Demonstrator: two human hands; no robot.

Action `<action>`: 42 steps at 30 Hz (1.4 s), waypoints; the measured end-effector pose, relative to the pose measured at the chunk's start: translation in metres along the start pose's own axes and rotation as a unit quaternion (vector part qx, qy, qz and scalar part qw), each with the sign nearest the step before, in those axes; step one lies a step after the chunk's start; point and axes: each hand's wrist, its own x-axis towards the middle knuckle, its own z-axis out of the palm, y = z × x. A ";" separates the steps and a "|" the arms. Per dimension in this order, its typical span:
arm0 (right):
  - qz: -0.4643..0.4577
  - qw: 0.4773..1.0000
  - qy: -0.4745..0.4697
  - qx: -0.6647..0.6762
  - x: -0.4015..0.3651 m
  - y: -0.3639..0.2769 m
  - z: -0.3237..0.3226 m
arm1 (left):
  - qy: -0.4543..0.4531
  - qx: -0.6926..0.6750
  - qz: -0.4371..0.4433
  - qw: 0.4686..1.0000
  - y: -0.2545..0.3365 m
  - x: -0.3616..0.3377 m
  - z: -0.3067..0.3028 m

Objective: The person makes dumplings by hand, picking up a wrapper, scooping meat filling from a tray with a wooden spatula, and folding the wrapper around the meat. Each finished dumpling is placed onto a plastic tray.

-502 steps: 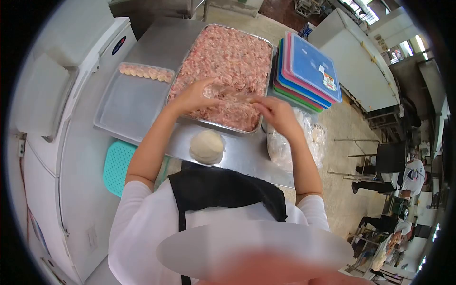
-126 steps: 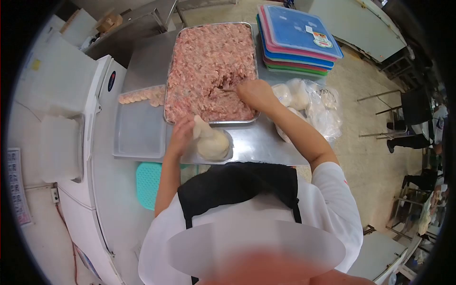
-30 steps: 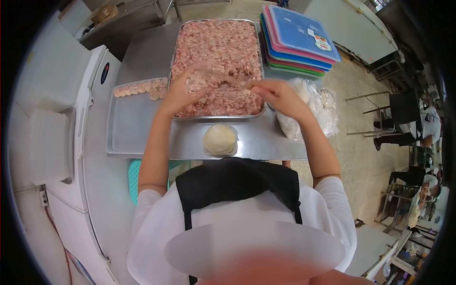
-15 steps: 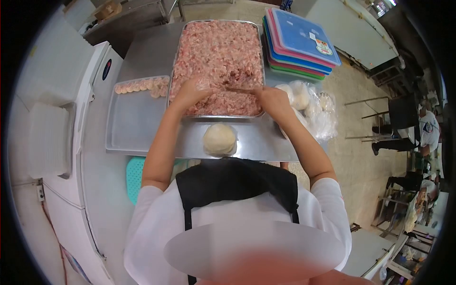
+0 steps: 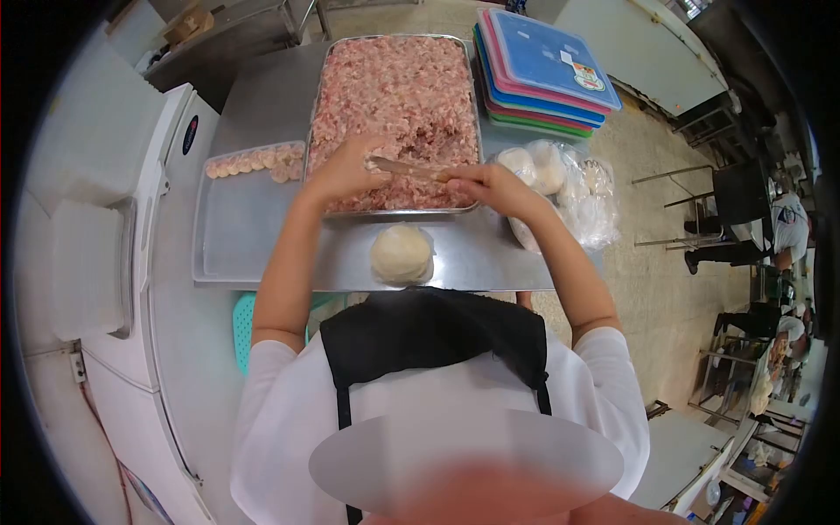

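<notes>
- We see the right hand gripping a flat, narrow, brownish spatula over the near part of the pink minced meat.
- The left hand is half-curled at the spatula's left end; we cannot tell what it holds.
- The meat fills a rectangular silver metal tray.
- Nearer to us sits a pale, round stack of thin discs.

Note mottled pink and off-white on the minced meat, brown on the flat tool, silver-grey on the metal tray and desk, and cream on the round stack. Identify the lid stack by blue, pink, red and green bands. Observe black on the apron, white on the shirt and dotted turquoise on the basket.
</notes>
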 end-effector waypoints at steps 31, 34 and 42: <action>-0.107 0.971 0.107 -0.184 -0.002 -0.041 -0.003 | 0.034 -0.029 -0.099 0.994 0.001 -0.005 -0.008; -0.086 0.971 0.112 -0.194 -0.002 -0.042 -0.015 | 0.009 -0.059 -0.088 0.994 0.000 0.001 -0.011; 0.011 0.969 0.140 -0.204 0.021 0.009 0.019 | 0.035 0.026 -0.032 0.999 0.000 -0.002 -0.002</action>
